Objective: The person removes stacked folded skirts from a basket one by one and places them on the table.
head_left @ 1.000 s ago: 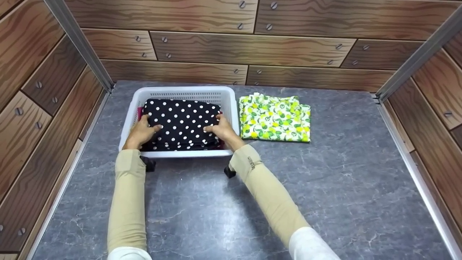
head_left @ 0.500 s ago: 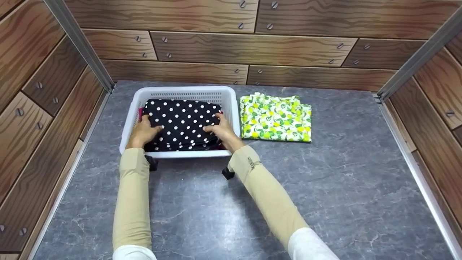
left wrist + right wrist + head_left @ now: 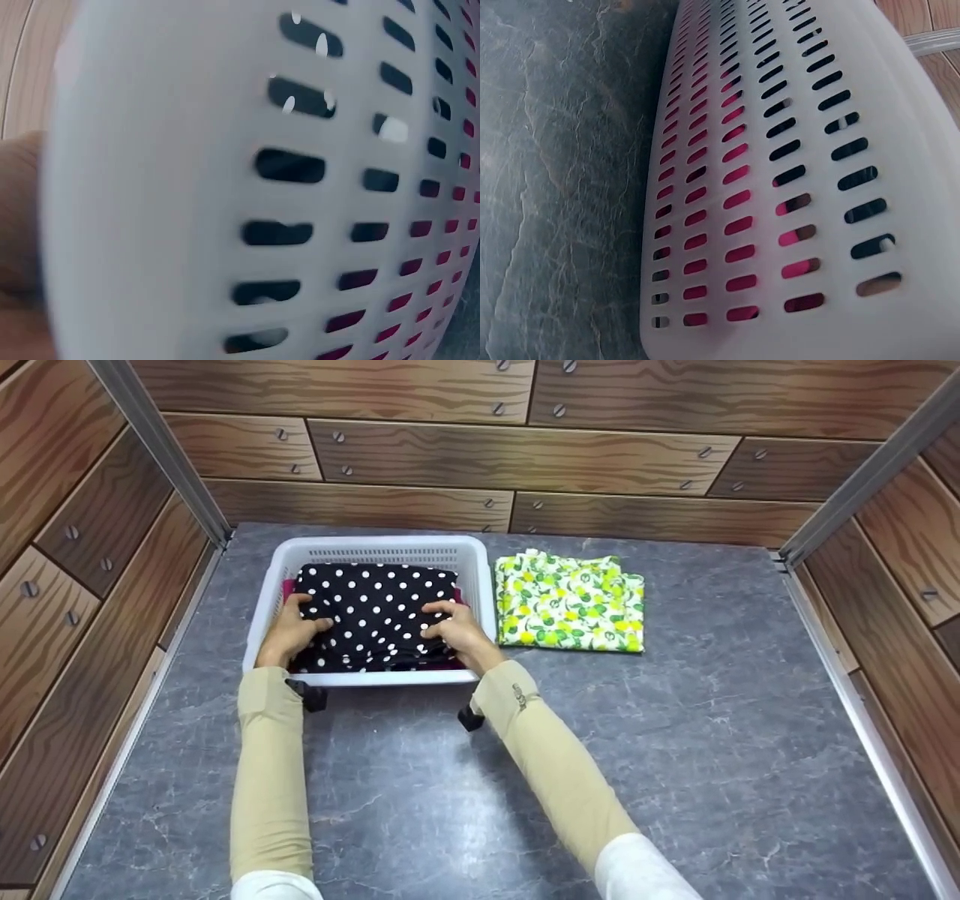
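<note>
A folded black cloth with white polka dots lies in a white plastic basket, over some magenta cloth. At its left side my left hand grips the edge, thumb on top. My right hand holds the opposite side, with thumb and a forefinger over the dots. The other fingers go down between cloth and basket wall, partly hidden. In the left wrist view the slotted basket wall covers most of the hand. The right wrist view shows magenta and black cloth through the basket's slots.
A folded lemon-print cloth lies right of the basket on the grey marbled surface. Wood-patterned panels stand at the back and both sides, with metal posts at the corners.
My right forefinger has moved from the cloth's right edge inward onto its top. The cloth's near part has become more creased. The left hand stays at its side, and the view has shifted slightly.
</note>
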Tool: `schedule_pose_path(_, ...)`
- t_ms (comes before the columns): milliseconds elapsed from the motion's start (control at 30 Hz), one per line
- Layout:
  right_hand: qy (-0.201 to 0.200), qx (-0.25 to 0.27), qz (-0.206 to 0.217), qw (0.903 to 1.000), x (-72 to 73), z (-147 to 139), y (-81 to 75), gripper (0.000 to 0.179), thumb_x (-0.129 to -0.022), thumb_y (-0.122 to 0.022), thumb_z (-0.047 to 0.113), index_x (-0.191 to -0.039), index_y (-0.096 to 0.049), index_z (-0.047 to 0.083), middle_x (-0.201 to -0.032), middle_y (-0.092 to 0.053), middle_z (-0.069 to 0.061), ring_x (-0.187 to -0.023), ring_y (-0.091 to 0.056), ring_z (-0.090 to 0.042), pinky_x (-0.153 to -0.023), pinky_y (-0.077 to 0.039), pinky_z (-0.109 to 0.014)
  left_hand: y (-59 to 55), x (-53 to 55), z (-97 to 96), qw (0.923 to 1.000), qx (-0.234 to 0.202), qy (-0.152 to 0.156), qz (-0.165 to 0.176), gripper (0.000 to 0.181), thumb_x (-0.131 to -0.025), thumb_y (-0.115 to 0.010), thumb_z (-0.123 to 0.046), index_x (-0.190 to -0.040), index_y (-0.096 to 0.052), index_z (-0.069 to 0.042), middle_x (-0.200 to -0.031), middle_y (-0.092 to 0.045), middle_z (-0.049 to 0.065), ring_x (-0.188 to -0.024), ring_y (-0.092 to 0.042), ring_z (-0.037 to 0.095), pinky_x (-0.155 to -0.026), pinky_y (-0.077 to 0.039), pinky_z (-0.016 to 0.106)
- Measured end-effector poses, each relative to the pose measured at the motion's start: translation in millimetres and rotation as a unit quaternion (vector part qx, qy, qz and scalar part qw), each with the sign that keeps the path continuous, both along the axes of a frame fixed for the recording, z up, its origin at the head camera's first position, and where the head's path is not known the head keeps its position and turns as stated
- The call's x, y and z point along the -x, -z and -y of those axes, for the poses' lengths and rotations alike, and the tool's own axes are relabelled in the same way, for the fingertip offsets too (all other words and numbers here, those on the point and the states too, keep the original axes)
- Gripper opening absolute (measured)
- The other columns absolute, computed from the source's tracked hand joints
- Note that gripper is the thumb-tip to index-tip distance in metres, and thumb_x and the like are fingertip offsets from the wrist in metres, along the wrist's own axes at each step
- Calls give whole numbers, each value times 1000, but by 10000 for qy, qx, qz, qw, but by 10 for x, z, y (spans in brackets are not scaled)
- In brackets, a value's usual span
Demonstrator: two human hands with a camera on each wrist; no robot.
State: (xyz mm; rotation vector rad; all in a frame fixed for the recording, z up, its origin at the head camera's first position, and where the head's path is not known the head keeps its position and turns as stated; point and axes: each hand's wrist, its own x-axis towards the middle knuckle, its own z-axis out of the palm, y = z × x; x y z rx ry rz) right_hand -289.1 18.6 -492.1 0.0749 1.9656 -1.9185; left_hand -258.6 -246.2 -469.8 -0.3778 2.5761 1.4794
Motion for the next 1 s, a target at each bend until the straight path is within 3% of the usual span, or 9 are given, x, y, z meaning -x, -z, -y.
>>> schedule_pose_path(33,31,55,61,10000,3,0,-2,54,-81,-63,-17,-132,-62,-3,-110,-55,-10,-56,-47,-7,-48,-40,-17,-7,-4,-1,10000,54,27,33,64,-98,-59,-11,-151,-28,5,-139,-45,32,-76,-56,20,-67,-49,28)
schedule_pose_path(167,340,520,384,9973,32,-19,-18,60,-81,-60,-20,-139,-57,-3,-113,-55,-12,-55,-49,-6,-49,-45,-17,-45,-16,1,9989,444,97,100,67,-97,-59,-13,-152,-26,6,-143,-43,35,-107,-54,35,-83,-50,40)
schedule_pose_path(233,490,781,554,9942,49,-31,-25,61,-82,-59,-20,-141,-55,-2,-115,-55,-13,-57,-53,-8,-52,-50,-18,-59,-18,12,9982,568,118,123,68,-97,-61,-14,-153,-26,5,-145,-42,36,-104,-55,34,-83,-51,36)
schedule_pose_path(300,559,948,666,9917,63,-40,-34,62,-83,-59,-20,-143,-54,-2,-117,-54,-14,-61,-57,-11,-55,-53,-20,-66,-15,21,9984,517,134,204,69,-97,-62,-15,-154,-26,3,-144,-42,37,-80,-58,24,-65,-51,28)
schedule_pose_path(400,585,1043,750,9900,76,-47,-38,63,-84,-59,-20,-144,-52,-2,-119,-54,-15,-65,-60,-13,-57,-56,-22,-61,-9,35,9990,322,193,228,69,-98,-63,-15,-154,-26,2,-141,-43,36,-55,-45,10,-49,-41,19)
schedule_pose_path(600,535,977,675,9915,73,-34,-33,63,-83,-59,-19,-144,-52,-2,-111,-56,-13,-63,-60,-12,-55,-55,-21,-21,3,19,9989,-283,367,96,65,-99,-59,-10,-152,-25,5,-141,-40,31,-67,-44,11,-56,-40,19)
schedule_pose_path(733,426,814,530,9944,61,-9,-23,62,-82,-61,-18,-142,-54,-2,-107,-55,-11,-64,-59,-12,-57,-55,-21,13,16,22,9982,-461,382,103,65,-100,-58,-11,-154,-24,4,-145,-37,29,-79,-45,13,-60,-42,19)
schedule_pose_path(867,244,561,404,9973,39,8,-14,58,-82,-64,-16,-138,-57,-2,-102,-56,-9,-65,-58,-11,-58,-54,-21,45,10,47,9978,-452,468,108,64,-100,-58,-11,-154,-26,4,-138,-40,28,-78,-46,12,-59,-42,19)
schedule_pose_path(1000,13,309,295,9991,25,7,-1,56,-83,-65,-14,-137,-59,-1,-110,-56,-10,-65,-57,-9,-58,-52,-21,95,-4,66,9941,-950,485,200,63,-101,-58,-11,-155,-27,1,-142,-38,25,-77,-46,10,-61,-42,19)
